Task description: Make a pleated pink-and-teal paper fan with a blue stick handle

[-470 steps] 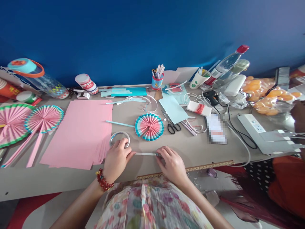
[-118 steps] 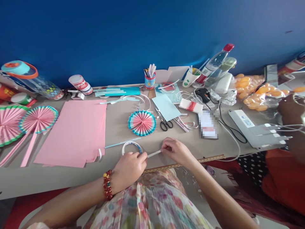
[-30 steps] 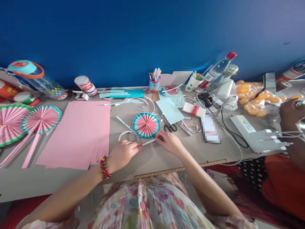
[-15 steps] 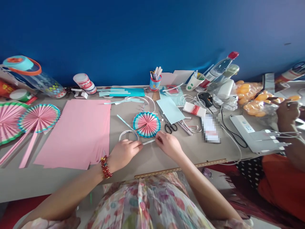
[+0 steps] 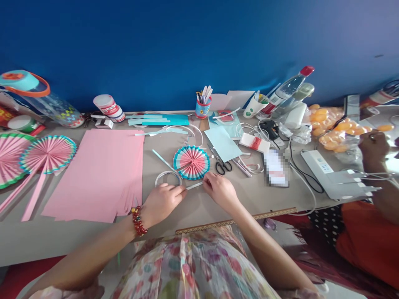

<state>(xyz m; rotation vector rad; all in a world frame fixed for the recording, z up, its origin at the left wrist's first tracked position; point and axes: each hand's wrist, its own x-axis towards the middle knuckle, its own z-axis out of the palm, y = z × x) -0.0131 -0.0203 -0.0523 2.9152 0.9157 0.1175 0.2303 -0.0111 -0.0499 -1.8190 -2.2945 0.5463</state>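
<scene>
My left hand (image 5: 162, 200), with a red bead bracelet on the wrist, pinches the left end of a thin white strip (image 5: 194, 186) lying on the grey table (image 5: 187, 211). My right hand (image 5: 220, 189) pinches the strip's right end. A roll of clear tape (image 5: 168, 178) sits just above my left fingers. A round pink and teal pleated paper fan (image 5: 191, 162) lies directly behind the strip. A thin light blue stick (image 5: 162, 160) slants to the left of that fan.
Pink paper sheets (image 5: 99, 172) lie at left, with two larger handled fans (image 5: 31, 155) beyond. Black scissors (image 5: 222, 164), light blue paper (image 5: 222, 143), cables, a phone (image 5: 276, 168) and a power strip (image 5: 319, 164) lie at right. Another person's hand (image 5: 372, 145) is at far right.
Over the last second my hands have stayed on the strip with barely any movement. The other person's hand at far right has shifted slightly.
</scene>
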